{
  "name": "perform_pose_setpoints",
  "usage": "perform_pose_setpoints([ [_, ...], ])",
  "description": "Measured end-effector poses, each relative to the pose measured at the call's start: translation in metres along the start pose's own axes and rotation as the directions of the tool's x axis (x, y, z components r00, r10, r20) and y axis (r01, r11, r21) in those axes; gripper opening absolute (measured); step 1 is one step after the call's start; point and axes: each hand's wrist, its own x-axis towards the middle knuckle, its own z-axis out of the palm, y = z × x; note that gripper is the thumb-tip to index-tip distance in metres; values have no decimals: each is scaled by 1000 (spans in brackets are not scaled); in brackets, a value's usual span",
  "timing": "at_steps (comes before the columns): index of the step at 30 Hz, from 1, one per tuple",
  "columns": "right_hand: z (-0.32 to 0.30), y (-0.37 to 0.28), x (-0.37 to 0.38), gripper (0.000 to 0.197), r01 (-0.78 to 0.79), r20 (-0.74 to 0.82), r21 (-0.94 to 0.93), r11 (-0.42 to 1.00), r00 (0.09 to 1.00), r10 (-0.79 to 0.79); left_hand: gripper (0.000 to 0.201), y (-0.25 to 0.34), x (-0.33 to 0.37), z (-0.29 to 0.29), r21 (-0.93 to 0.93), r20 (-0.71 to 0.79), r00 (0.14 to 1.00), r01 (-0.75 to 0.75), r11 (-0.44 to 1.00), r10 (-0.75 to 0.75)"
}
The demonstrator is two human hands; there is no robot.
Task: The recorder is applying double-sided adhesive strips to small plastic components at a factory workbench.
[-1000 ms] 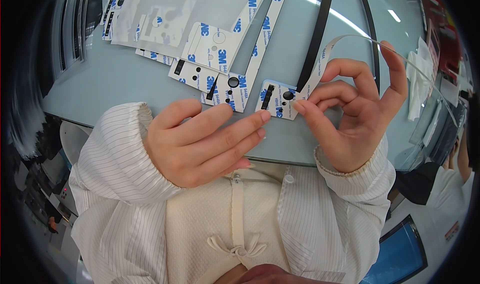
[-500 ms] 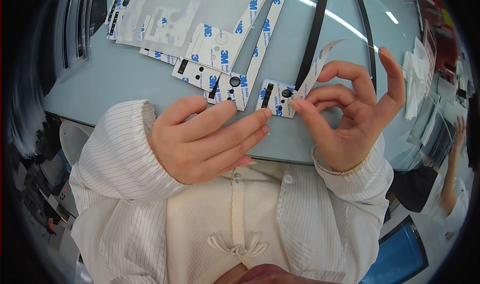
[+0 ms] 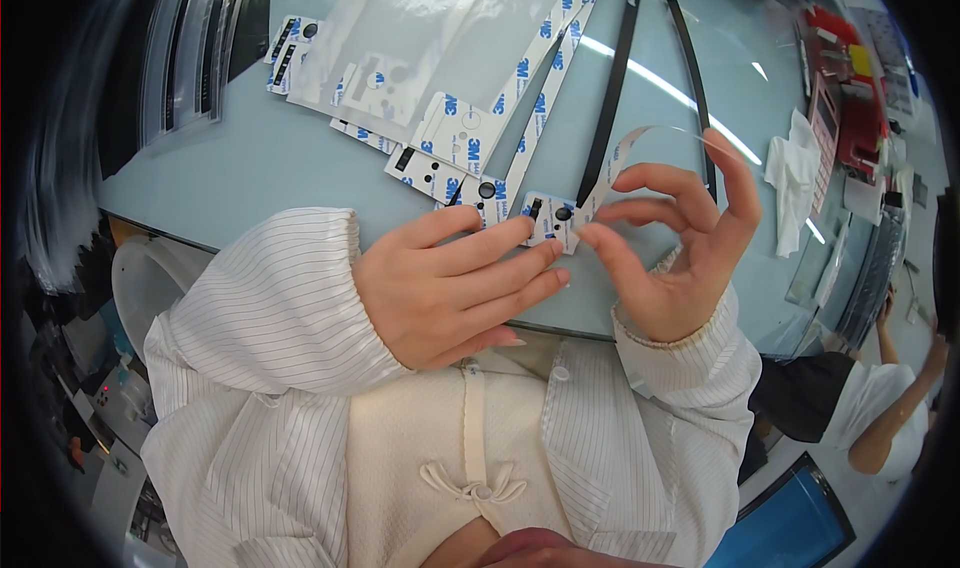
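A black strip (image 3: pixel 608 98) ends near the table's front edge in a small piece with white, blue-printed backing (image 3: pixel 545 240), which has dark round holes and a slot. My left hand (image 3: pixel 450 283) lies flat with its fingers stretched out, the fingertips resting at this piece's near left edge. Beside its right edge, my right hand (image 3: pixel 680 243) has thumb and fingers curled in a pinch about a thin, pale backing strip (image 3: pixel 622 155). That strip arcs upward towards my raised finger. Its exact contact with the fingertips is partly hidden.
Several white, blue-printed adhesive pieces (image 3: pixel 460 133) fan out beyond my left hand, partly under translucent sheets (image 3: pixel 370 28). Another black strip (image 3: pixel 690 68) lies farther right. A crumpled white tissue (image 3: pixel 792 178) and a red calculator (image 3: pixel 824 118) sit at the right. Another person (image 3: pixel 880 408) is at far right.
The view has shifted, so the table things sit lower and the left pile farther right. My right thumb and fingers look slightly farther apart; the left fingertips stay at the small piece.
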Motion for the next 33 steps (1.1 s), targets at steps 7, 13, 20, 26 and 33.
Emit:
perform_pose_setpoints([
  [7, -19, 9, 9, 79, -22, 28, -39, 999, 999, 23, 45, -1, 0, 1, -84, -5, 999, -51, 995, 51],
  [13, -22, 8, 16, 72, -173, 44, 89, 981, 984, 170, 41, 0, -4, 1, -94, 35, 997, -71, 993, 75],
  [20, -23, 17, 17, 70, -270, 93, 168, 948, 962, 258, 38, 4, -2, -2, -60, 76, 991, -105, 993, 109],
  [26, -18, 18, 18, 67, -214, 79, 80, 973, 975, 208, 37, 4, 0, -3, -52, 142, 977, -155, 987, 161],
  [33, -13, 14, 22, 68, -221, 67, 59, 973, 974, 217, 38, 2, 2, -10, -53, 189, 970, -144, 988, 152],
])
